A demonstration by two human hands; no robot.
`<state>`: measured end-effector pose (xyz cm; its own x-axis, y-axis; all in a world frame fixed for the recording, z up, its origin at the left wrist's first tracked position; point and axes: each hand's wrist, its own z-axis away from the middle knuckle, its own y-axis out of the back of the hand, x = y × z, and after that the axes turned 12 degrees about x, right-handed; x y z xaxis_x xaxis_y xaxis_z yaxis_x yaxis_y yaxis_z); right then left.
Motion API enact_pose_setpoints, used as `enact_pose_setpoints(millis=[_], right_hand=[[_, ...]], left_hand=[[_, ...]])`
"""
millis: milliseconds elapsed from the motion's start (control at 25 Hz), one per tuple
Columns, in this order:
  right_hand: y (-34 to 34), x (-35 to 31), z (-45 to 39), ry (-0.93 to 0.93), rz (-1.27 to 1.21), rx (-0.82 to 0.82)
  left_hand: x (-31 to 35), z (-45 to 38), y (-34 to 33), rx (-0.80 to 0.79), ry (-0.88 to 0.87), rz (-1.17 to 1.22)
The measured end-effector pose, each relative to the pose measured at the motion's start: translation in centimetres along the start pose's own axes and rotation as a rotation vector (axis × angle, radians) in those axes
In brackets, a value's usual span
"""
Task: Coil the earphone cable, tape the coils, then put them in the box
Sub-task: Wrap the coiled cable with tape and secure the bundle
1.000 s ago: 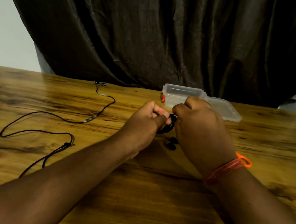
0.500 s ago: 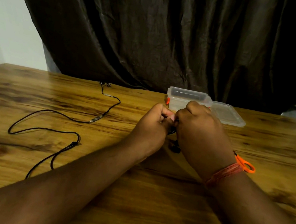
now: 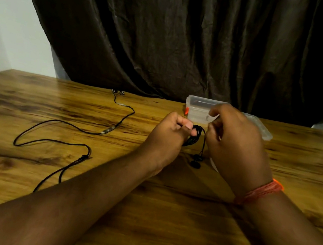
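Earphone coil (image 3: 193, 137), black and several loops thick, sitting at centre frame, pinched in the left hand (image 3: 169, 138) between thumb and curled fingers. Standing roughly upright, long axis running top to bottom, with two earbuds (image 3: 196, 160) dangling below on short leads and hovering just above the wooden table (image 3: 141, 214). Right hand (image 3: 235, 146) closing in just right of the coil, fingers curled; whether gripping a strand or a strip of tape, cannot tell. Something pale peeking out under that hand, possibly a tape roll, too hidden to name. Coil lying between the two hands, nearer the left, so judging the coiling close to done and the taping coming from the right side, across the loops. Clear plastic box (image 3: 198, 111) waiting open just behind the hands, upper centre, lid (image 3: 264, 132) lying to its right. Second earphone cable (image 3: 68, 143) sprawling uncoiled across the left of the frame, well apart from both hands. Orange thread band (image 3: 259, 192) circling the right wrist.
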<state>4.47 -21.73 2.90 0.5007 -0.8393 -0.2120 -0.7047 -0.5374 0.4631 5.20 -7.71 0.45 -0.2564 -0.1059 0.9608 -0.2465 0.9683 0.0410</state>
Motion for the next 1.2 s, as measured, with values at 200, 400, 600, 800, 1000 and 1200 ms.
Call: enact_pose_setpoints(millis=[200, 400, 600, 800, 1000, 1200], right_hand=[[-0.8, 0.2, 0.3, 0.138, 0.090, -0.070], [-0.8, -0.4, 0.6, 0.197, 0.197, -0.147], [-0.9, -0.3, 0.3, 0.228, 0.198, -0.246], [-0.7, -0.6, 0.0, 0.245, 0.200, -0.284], [-0.5, -0.8, 0.3, 0.224, 0.154, -0.264], [-0.8, -0.6, 0.5, 0.182, 0.124, -0.195]], left_hand=[[0.2, 0.6, -0.2, -0.049, -0.080, -0.052], [-0.1, 0.4, -0.1, -0.041, -0.088, -0.057], [-0.4, 0.1, 0.3, -0.021, -0.044, -0.025], [-0.5, -0.2, 0.3, -0.026, -0.010, 0.075], [-0.6, -0.8, 0.2, -0.009, 0.016, 0.091], [-0.6, -0.8, 0.1, -0.015, 0.038, 0.169]])
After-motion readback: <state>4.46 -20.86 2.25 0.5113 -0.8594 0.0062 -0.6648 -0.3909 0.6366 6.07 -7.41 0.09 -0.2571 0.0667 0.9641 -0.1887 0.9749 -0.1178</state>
